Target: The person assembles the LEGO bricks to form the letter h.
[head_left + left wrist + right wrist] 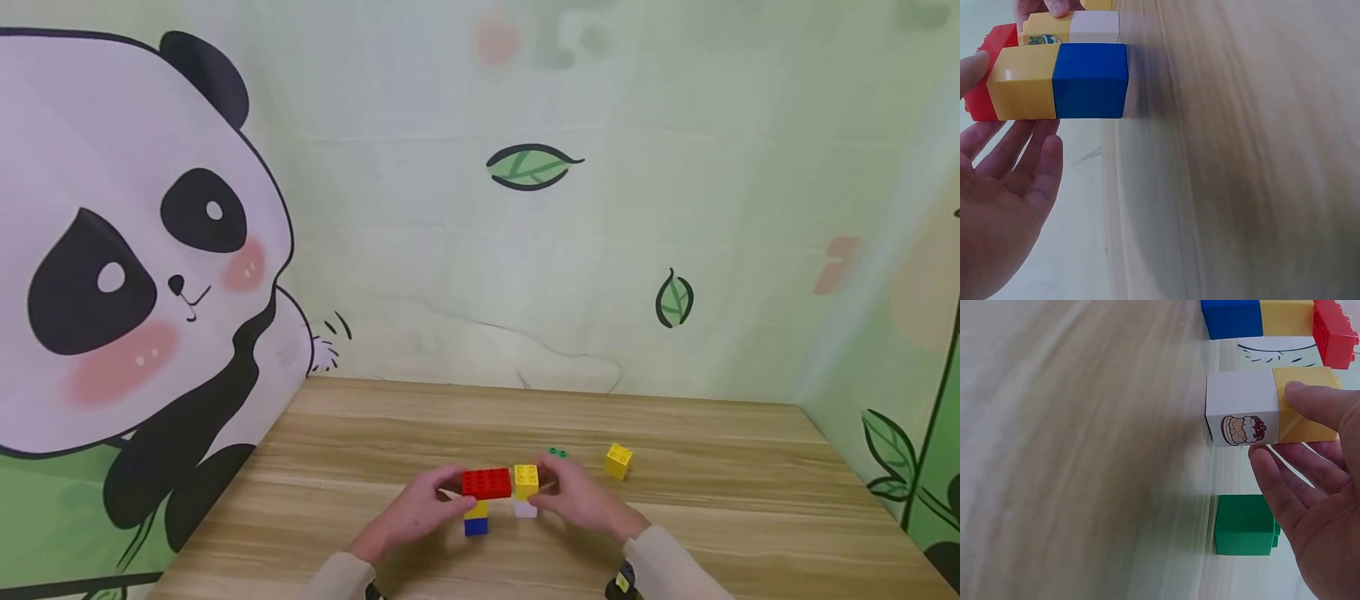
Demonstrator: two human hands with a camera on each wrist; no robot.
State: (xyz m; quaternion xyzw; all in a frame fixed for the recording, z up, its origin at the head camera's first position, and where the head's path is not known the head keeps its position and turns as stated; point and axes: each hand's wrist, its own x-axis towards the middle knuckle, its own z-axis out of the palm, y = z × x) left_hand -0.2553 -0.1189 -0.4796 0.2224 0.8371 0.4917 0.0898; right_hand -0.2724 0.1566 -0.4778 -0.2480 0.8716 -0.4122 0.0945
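Clock directions take the two upright brick stacks as centre, with 12 o'clock at the wall [420, 250] and 6 o'clock at the person. The left hand [423, 508], at 9 o'clock, grasps the red brick [486, 483] near its 9 o'clock end, thumb on the near side, fingers on the far side. The red brick lies across the top of the lower yellow brick [476, 509], which sits on the blue brick [476, 527]; its free end overhangs toward 3 o'clock, just beside the second stack. The right hand [585, 500], at 3 o'clock, pinches the upper yellow brick [527, 483] on the white brick [527, 508], whose side bears a printed cake. Below the overhang, a narrow gap separates the stacks. Clearance is limited beyond the right hand: the green brick [1244, 525] stands near its fingers at about 1 o'clock, and the loose yellow brick [618, 462] lies farther out at 2 o'clock. The worktop [337, 450] extends past the left hand toward 9 o'clock; its far edge meets the wall at 12 o'clock, well apart from both stacks.
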